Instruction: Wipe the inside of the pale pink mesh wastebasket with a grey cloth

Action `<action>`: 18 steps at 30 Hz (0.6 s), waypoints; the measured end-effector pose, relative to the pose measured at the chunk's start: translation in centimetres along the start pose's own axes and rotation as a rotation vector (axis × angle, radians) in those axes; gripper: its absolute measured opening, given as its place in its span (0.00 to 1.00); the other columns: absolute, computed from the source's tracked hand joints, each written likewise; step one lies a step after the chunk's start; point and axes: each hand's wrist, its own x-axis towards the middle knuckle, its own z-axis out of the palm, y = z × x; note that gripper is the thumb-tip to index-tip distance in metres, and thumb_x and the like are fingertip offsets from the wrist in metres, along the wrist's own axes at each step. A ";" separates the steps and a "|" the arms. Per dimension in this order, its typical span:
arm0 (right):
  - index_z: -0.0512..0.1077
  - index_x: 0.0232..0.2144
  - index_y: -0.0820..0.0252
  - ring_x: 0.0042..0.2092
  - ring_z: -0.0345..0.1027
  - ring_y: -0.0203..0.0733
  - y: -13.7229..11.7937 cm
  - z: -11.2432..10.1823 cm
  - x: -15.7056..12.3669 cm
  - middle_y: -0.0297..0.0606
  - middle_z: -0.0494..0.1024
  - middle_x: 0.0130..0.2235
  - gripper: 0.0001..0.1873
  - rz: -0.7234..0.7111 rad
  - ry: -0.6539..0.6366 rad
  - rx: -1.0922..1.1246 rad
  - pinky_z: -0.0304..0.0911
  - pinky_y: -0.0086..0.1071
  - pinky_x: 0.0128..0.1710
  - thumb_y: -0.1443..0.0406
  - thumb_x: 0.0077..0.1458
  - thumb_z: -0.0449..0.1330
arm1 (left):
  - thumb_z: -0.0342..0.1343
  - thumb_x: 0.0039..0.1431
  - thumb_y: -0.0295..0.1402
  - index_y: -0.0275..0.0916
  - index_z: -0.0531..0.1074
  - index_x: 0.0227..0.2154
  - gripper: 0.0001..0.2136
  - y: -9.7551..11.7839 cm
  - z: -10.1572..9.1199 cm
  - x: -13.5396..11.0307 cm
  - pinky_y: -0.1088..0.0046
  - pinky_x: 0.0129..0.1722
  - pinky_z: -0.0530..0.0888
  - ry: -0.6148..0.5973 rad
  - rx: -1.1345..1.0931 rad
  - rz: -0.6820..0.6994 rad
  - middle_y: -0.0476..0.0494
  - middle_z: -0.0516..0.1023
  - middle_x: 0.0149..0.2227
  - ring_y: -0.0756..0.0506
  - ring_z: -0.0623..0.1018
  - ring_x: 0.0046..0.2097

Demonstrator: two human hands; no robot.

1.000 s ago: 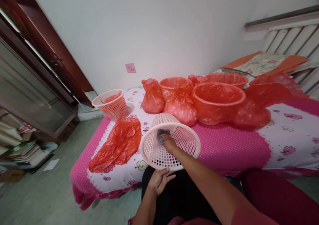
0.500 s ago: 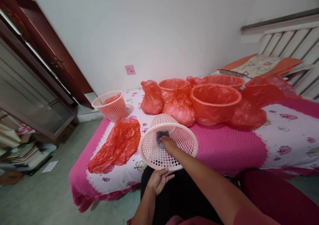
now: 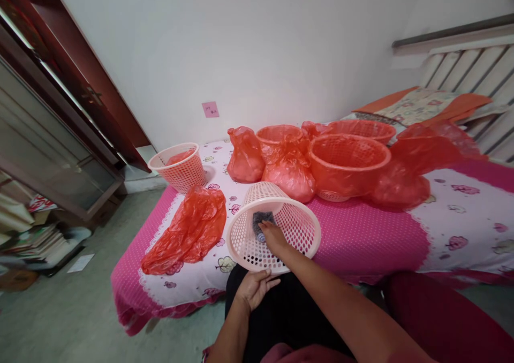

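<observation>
From my remote seat I see the pale pink basket (image 3: 299,221) lying on its side on the bed (image 3: 369,240), its wide mouth turned to the near side and its base pointing to the far side. Placed so, I judge, its inner wall faces the wearer and a hand can reach straight in. The near rim sits over the black trousers (image 3: 299,309), and the left hand (image 3: 256,290) pinches it lightly, thumb at the rim and fingers loosely out beneath; I take that as steadying it from below. The right hand (image 3: 276,240) is inside, its fingers pressed together on a bunched grey cloth (image 3: 263,219) against the wall; how the thumb sits I cannot tell. The bunching probably puts padding between fingertips and lattice.

A loose red bag (image 3: 193,226) lies flat to the left, with an upright basket (image 3: 184,173) beyond it. On the far side stand filled red bags (image 3: 246,162) and a red-covered basket (image 3: 347,178), which I read as set back to leave working room.

Against the picture a second ago, the striped edge of the cloth shows a little nearer the mouth, and the right fingers lie flatter on it. The left hand keeps its place at the rim, and the bags and other baskets are where they were, apart from a slight shift of my view.
</observation>
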 end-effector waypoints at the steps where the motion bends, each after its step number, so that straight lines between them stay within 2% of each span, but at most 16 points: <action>1: 0.66 0.65 0.67 0.69 0.58 0.54 0.0 0.0 -0.2 0.57 0.65 0.68 0.34 -0.002 0.001 -0.001 0.54 0.47 0.67 0.78 0.55 0.54 | 0.65 0.55 0.25 0.32 0.75 0.53 0.21 0.0 0.0 0.0 0.51 0.58 0.72 -0.003 0.001 -0.001 0.29 0.84 0.50 0.33 0.82 0.53; 4: 0.65 0.65 0.68 0.70 0.57 0.55 -0.1 0.2 -0.7 0.57 0.65 0.68 0.34 -0.008 0.002 -0.004 0.53 0.48 0.68 0.78 0.55 0.54 | 0.65 0.56 0.24 0.33 0.75 0.55 0.22 0.1 0.2 -0.1 0.52 0.58 0.72 -0.012 -0.002 -0.009 0.29 0.83 0.51 0.33 0.81 0.54; 8: 0.65 0.66 0.63 0.70 0.56 0.55 0.0 0.5 -1.2 0.54 0.64 0.69 0.37 -0.014 0.002 -0.001 0.52 0.50 0.68 0.78 0.53 0.57 | 0.66 0.55 0.24 0.34 0.74 0.56 0.23 0.2 0.3 -0.1 0.53 0.56 0.73 0.003 -0.011 -0.011 0.31 0.84 0.49 0.34 0.82 0.52; 11: 0.64 0.66 0.61 0.71 0.56 0.55 0.1 0.7 -1.7 0.53 0.64 0.69 0.38 -0.018 0.003 0.003 0.52 0.51 0.69 0.77 0.53 0.58 | 0.65 0.55 0.24 0.34 0.76 0.53 0.20 0.2 0.4 -0.1 0.54 0.56 0.73 0.015 -0.007 -0.016 0.32 0.85 0.48 0.35 0.83 0.50; 18: 0.64 0.66 0.64 0.70 0.56 0.54 -0.2 0.6 -2.9 0.53 0.64 0.69 0.35 -0.019 -0.004 -0.009 0.51 0.49 0.69 0.77 0.56 0.53 | 0.65 0.54 0.24 0.33 0.78 0.46 0.15 0.0 0.2 0.1 0.50 0.59 0.72 0.014 0.002 -0.008 0.32 0.85 0.47 0.34 0.83 0.51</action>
